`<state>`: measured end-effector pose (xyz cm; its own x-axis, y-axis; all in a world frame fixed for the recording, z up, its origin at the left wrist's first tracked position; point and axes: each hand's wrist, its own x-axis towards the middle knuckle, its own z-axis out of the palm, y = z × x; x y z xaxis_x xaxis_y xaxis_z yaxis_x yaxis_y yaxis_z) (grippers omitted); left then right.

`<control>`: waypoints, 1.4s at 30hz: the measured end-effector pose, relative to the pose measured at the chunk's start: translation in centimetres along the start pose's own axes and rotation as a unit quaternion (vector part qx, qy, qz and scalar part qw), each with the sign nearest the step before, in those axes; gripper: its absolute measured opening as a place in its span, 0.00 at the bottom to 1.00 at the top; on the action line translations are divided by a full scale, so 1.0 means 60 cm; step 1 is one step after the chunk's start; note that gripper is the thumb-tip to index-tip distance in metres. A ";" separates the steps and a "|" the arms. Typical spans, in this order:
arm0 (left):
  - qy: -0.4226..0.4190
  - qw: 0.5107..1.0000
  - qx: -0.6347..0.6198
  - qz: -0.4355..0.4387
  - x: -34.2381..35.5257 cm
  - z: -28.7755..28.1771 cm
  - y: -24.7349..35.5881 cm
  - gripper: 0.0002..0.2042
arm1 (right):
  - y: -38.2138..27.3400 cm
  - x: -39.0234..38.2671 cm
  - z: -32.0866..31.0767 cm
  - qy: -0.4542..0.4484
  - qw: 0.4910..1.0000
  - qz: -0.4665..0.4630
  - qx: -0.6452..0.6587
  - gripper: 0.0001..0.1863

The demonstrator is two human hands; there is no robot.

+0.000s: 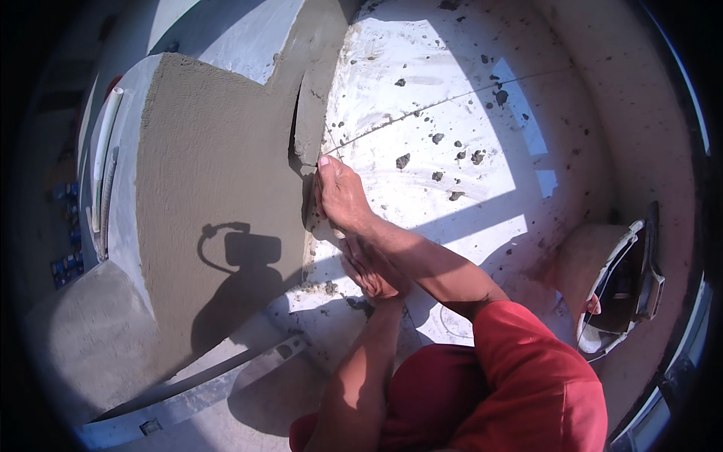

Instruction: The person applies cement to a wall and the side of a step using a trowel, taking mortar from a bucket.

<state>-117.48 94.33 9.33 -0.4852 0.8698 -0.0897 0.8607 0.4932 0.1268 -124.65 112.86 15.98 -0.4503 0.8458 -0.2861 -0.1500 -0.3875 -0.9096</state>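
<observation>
My right hand is closed round the handle of a trowel, its thumb on top pointing away from me. The trowel's long narrow blade, smeared with grey mortar, lies along the right edge of a fresh mortar coat. Just below, my left hand is close under my right wrist, its fingers partly in shadow and apart. The pale end of the handle shows between the two hands. To the right of the blade is a white tiled surface spotted with mortar crumbs.
A long metal straightedge lies at the lower left. White tubes stand at the far left. At the right is a beige bucket-like container with a pale rim. Mortar lumps are scattered over the tiles.
</observation>
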 end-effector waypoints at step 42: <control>0.101 0.994 0.015 -0.029 0.011 0.005 0.016 0.25 | 0.026 0.003 -0.083 -0.084 0.969 0.121 0.196 0.29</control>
<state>-116.91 95.41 9.08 -0.5529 0.8266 0.1054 0.8329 0.5448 0.0967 -120.56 114.24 13.00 -0.6465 0.6539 -0.3929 -0.3305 -0.7043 -0.6283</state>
